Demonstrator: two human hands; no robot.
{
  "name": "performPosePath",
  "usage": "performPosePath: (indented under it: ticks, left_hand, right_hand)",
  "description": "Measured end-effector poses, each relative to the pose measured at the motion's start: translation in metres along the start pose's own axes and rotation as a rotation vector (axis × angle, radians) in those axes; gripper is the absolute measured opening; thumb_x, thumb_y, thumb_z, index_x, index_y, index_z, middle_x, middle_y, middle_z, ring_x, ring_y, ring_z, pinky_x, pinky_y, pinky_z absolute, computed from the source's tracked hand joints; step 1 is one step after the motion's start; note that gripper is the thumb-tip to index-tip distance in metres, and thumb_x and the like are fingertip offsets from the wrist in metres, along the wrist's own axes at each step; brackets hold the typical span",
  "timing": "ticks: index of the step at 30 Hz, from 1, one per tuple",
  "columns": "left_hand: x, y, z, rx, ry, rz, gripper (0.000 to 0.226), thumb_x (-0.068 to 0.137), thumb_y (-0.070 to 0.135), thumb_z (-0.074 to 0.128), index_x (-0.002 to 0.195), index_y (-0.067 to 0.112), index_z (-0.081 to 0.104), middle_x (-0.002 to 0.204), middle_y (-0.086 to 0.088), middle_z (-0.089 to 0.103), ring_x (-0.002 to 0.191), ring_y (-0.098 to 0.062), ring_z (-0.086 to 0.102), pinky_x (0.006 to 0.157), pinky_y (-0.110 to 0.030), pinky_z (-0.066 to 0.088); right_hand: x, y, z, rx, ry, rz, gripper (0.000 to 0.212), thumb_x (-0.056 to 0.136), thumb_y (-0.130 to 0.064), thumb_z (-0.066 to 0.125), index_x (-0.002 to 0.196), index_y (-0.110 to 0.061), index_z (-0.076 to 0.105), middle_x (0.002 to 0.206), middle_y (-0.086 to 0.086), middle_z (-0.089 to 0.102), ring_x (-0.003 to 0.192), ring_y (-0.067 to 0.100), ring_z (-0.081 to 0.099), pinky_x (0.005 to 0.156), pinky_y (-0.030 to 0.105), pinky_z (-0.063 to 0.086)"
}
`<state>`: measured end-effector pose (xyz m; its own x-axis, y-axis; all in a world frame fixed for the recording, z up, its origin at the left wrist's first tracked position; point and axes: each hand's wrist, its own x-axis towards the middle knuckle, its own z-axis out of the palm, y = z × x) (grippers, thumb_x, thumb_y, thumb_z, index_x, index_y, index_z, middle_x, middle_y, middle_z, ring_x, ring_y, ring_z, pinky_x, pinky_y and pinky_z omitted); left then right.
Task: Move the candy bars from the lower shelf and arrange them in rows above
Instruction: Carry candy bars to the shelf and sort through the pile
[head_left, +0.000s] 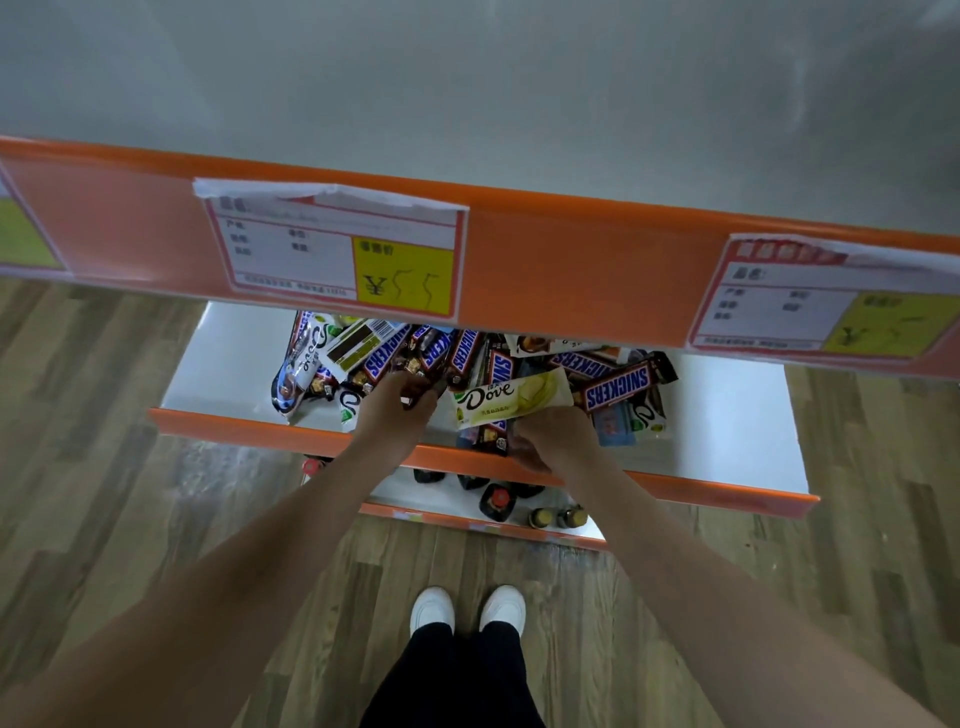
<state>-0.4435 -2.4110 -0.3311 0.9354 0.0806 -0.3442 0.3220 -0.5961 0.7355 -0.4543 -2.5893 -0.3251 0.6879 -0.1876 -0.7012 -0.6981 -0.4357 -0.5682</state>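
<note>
Wood floor w/ orange-edged lower shelf (249, 425), where light, slick candy bars (467, 364) are piled mid-shelf; left hand (397, 402) & right hand (558, 434) are curled on wrappers, best pinched mid-length.

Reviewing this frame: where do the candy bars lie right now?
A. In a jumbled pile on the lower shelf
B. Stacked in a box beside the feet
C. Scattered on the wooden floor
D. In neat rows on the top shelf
A: the candy bars lie heaped at mixed angles on the lower shelf, with the left hand and right hand both reaching into the pile.
</note>
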Motion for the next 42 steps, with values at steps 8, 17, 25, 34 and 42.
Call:
performPosePath:
  ticks: [8, 17, 25, 34, 42]
  left_hand:
    - [-0.004, -0.006, 0.001, -0.233, 0.005, -0.106, 0.024, 0.1, 0.017, 0.038, 0.101, -0.002, 0.053, 0.068, -0.007, 0.05, 0.037, 0.004, 0.052, 0.04, -0.01, 0.042]
    - [-0.006, -0.013, -0.008, -0.135, -0.033, -0.059, 0.045, 0.077, -0.001, 0.068, 0.111, 0.025, 0.055, 0.094, 0.008, 0.058, 0.065, -0.023, 0.058, 0.035, -0.015, 0.041]
    - [-0.009, -0.021, -0.004, 0.069, 0.044, -0.06, 0.018, 0.081, 0.026, 0.071, 0.074, 0.015, 0.058, 0.066, 0.005, 0.06, 0.057, -0.008, 0.053, 0.047, -0.017, 0.037]
    - [-0.015, -0.009, 0.007, -0.681, -0.042, -0.365, 0.019, 0.088, 0.006, 0.06, 0.106, 0.008, 0.054, 0.092, -0.009, 0.062, 0.076, -0.018, 0.063, 0.068, -0.031, 0.058]
    - [-0.021, 0.021, 0.022, -0.592, -0.134, -0.243, 0.015, 0.082, 0.0, 0.065, 0.096, 0.0, 0.06, 0.076, -0.008, 0.066, 0.055, -0.002, 0.064, 0.044, -0.013, 0.045]
  right_hand:
    - [-0.015, -0.002, -0.01, -0.279, 0.302, -0.524, 0.028, 0.082, -0.009, 0.063, 0.107, -0.018, 0.057, 0.098, -0.003, 0.06, 0.087, 0.017, 0.055, 0.058, 0.025, 0.038]
    - [0.003, -0.008, -0.014, -0.878, 0.245, -0.658, 0.057, 0.083, -0.006, 0.062, 0.134, -0.025, 0.044, 0.137, -0.004, 0.046, 0.13, 0.021, 0.035, 0.105, 0.039, 0.027]
    - [0.001, 0.0, -0.013, -0.903, 0.313, -0.616, 0.046, 0.085, -0.036, 0.065, 0.126, -0.026, 0.048, 0.126, -0.003, 0.051, 0.124, 0.021, 0.041, 0.102, 0.036, 0.029]
    - [-0.001, -0.007, -0.015, -0.785, 0.328, -0.556, 0.039, 0.087, -0.037, 0.062, 0.119, -0.019, 0.05, 0.118, 0.0, 0.054, 0.115, 0.022, 0.05, 0.094, 0.039, 0.04]
    - [-0.014, -0.016, -0.006, -0.629, 0.024, -0.752, 0.044, 0.088, -0.038, 0.062, 0.127, -0.019, 0.054, 0.121, -0.001, 0.059, 0.112, 0.018, 0.052, 0.085, 0.028, 0.04]
